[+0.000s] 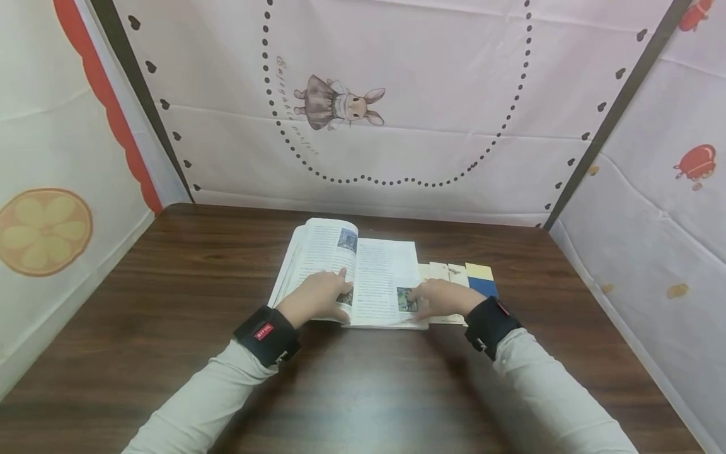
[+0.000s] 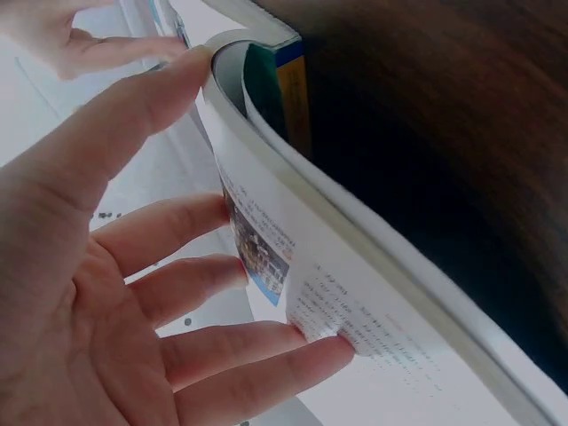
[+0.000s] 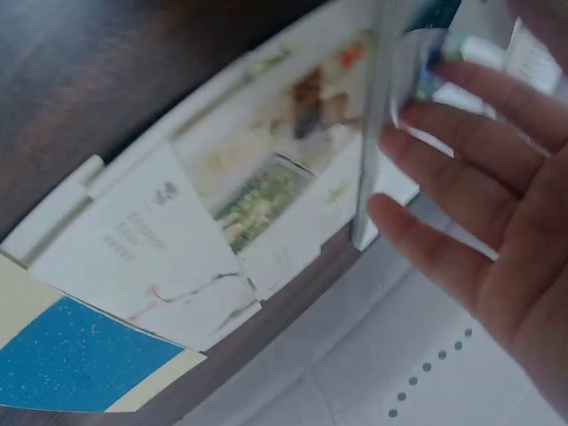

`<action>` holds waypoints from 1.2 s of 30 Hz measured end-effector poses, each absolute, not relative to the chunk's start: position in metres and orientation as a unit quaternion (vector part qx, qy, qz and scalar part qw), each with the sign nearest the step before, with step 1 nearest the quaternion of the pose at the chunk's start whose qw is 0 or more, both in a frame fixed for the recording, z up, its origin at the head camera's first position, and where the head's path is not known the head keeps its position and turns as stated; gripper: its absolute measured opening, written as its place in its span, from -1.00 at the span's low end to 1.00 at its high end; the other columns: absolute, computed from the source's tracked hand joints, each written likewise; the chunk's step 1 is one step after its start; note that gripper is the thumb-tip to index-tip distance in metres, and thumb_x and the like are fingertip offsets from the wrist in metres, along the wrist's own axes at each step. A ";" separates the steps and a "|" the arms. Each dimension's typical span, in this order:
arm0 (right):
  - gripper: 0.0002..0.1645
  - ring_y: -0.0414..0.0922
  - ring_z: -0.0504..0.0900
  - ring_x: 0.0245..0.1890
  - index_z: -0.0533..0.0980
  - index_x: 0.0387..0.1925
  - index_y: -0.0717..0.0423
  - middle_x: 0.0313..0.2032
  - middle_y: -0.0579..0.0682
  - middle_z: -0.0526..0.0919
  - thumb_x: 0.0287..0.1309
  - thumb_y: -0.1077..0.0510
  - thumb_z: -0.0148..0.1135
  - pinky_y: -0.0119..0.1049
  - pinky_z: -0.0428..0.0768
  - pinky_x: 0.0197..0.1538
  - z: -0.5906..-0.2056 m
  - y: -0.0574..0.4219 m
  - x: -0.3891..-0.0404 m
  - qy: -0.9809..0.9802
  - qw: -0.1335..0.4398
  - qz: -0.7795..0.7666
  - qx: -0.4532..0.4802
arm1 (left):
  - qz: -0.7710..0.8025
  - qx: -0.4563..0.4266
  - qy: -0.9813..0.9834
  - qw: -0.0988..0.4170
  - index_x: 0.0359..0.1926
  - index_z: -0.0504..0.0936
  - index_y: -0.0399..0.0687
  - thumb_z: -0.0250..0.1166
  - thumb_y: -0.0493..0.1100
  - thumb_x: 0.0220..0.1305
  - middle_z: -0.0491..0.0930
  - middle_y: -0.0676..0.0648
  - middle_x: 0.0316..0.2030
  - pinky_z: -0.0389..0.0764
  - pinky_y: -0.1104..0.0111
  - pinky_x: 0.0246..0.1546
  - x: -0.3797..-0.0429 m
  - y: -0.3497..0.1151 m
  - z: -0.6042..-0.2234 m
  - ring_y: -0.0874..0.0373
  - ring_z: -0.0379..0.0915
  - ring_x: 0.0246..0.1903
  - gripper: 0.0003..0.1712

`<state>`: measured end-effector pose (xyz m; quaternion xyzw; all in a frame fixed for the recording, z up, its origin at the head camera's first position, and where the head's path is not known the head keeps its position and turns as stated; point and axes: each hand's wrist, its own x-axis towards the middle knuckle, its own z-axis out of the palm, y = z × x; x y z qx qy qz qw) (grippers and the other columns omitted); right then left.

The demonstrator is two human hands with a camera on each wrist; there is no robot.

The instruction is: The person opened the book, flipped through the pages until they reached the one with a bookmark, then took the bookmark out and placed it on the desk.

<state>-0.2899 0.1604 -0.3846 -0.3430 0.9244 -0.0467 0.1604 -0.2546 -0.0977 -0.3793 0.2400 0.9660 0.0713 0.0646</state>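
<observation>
An open book (image 1: 377,280) with printed text and small photos lies on the table in the head view. My left hand (image 1: 317,295) rests on its left page, fingers spread. In the left wrist view the thumb (image 2: 173,89) lies at the book's lower edge and the fingertips touch the page. My right hand (image 1: 445,297) reaches over the right page's outer edge, fingertips beside a small photo (image 1: 406,300). The right wrist view shows those fingers (image 3: 444,169) extended and slightly bent against the book's side.
Several overlapping pale booklets (image 3: 146,248) stick out from the book's right side, the outermost with a blue and yellow cover (image 1: 482,284). The dark wooden table (image 1: 170,302) is walled by printed cloth (image 1: 408,151) at the back and both sides.
</observation>
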 end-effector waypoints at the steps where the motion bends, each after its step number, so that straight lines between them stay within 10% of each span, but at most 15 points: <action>1: -0.63 -0.10 0.64 -0.18 0.62 -0.08 0.17 -0.11 0.07 0.70 0.07 0.11 0.33 -0.18 0.58 0.00 -0.383 0.160 -0.290 0.924 0.153 -0.053 -0.347 | 0.074 0.236 0.967 0.066 0.17 0.50 -0.19 0.50 0.09 -0.14 0.32 -0.32 0.27 0.46 0.08 0.10 -0.255 -0.098 -0.379 -0.21 0.46 0.08 -0.16; 7: -0.85 -0.22 0.61 -0.47 0.66 -0.29 0.10 -0.37 -0.04 0.74 0.02 0.24 0.35 -0.31 0.60 -0.25 -0.376 0.155 -0.285 0.924 0.021 -0.037 -0.381 | 0.061 0.219 0.971 0.076 0.13 0.55 -0.18 0.42 0.20 -0.07 0.35 -0.35 0.25 0.55 0.12 -0.15 -0.255 -0.095 -0.381 -0.18 0.53 -0.06 -0.21; 14: -0.82 -0.16 0.67 -0.23 0.63 -0.37 0.05 -0.34 -0.10 0.73 -0.10 0.23 0.44 -0.26 0.55 -0.03 -0.361 0.142 -0.276 0.858 -0.232 -0.008 -0.458 | 0.080 0.181 0.979 0.051 -0.48 0.64 -0.15 0.28 0.49 -0.13 0.56 -0.37 0.03 0.43 0.27 -0.54 -0.252 -0.081 -0.385 -0.06 0.54 -0.43 -0.26; 20: -0.69 -0.15 0.66 -0.13 0.64 -0.32 0.04 -0.24 -0.08 0.73 -0.23 0.19 0.52 -0.24 0.56 0.02 -0.350 0.126 -0.267 0.794 -0.343 0.031 -0.501 | 0.052 0.147 0.987 0.046 -0.15 0.65 -0.30 0.20 0.42 0.02 0.42 -0.40 0.17 0.49 -0.10 -0.02 -0.246 -0.066 -0.387 -0.37 0.48 0.01 -0.17; 24: -0.71 -0.11 0.66 -0.08 0.63 -0.32 0.06 -0.20 -0.05 0.73 -0.19 0.21 0.51 -0.21 0.56 0.04 -0.350 0.121 -0.268 0.795 -0.358 0.002 -0.491 | 0.046 0.136 0.988 0.062 0.10 0.53 -0.29 0.09 0.18 0.22 0.28 -0.35 0.30 0.30 -0.30 0.08 -0.245 -0.059 -0.388 -0.51 0.16 0.22 -0.33; 28: -0.64 -0.05 0.63 -0.01 0.60 -0.18 0.12 -0.13 0.02 0.70 -0.11 0.22 0.46 -0.16 0.54 0.07 -0.352 0.125 -0.271 0.828 -0.340 -0.060 -0.441 | 0.079 0.127 0.988 0.042 0.07 0.55 -0.27 -0.06 0.04 0.37 0.33 -0.29 0.28 0.42 -0.22 0.03 -0.245 -0.064 -0.386 -0.42 0.27 0.20 -0.47; 31: -0.58 0.02 0.57 0.08 0.54 -0.07 0.17 -0.07 0.07 0.67 -0.01 0.17 0.40 -0.09 0.48 0.14 -0.354 0.132 -0.274 0.875 -0.289 -0.085 -0.378 | 0.161 0.122 0.979 -0.001 -0.25 0.63 -0.32 -0.10 -0.02 0.42 0.63 -0.31 -0.13 0.59 0.08 -0.29 -0.249 -0.078 -0.385 -0.21 0.59 -0.19 -0.50; 36: -0.44 0.11 0.44 0.23 0.49 0.04 0.26 0.07 0.20 0.58 0.08 0.00 0.32 0.05 0.38 0.24 -0.363 0.146 -0.278 0.946 -0.110 -0.050 -0.301 | 0.330 0.068 0.940 -0.059 -0.64 0.50 -0.21 0.02 -0.07 0.38 0.52 -0.13 -0.69 0.39 0.35 -0.62 -0.252 -0.109 -0.382 0.09 0.39 -0.69 -0.52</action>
